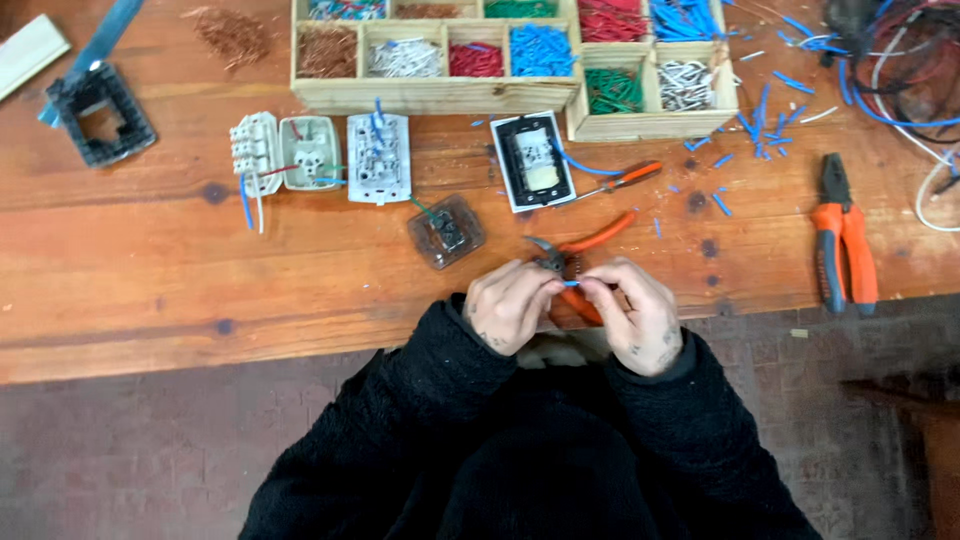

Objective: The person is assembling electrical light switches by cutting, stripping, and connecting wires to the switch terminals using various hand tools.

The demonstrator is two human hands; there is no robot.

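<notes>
Hands are meeting at the surface's (pixel 150 300) near edge: left hand (pixel 510 305) and right hand (pixel 640 315) are pinching one short blue wire piece (pixel 572 284) over orange-handled cutters (pixel 585 245). Behind, two compartmented wooden trays (pixel 430 95) are holding sorted red, blue, green, white and copper wire bits.

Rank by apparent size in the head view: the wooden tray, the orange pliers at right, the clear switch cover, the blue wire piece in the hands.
1. wooden tray
2. orange pliers
3. clear switch cover
4. blue wire piece
</notes>
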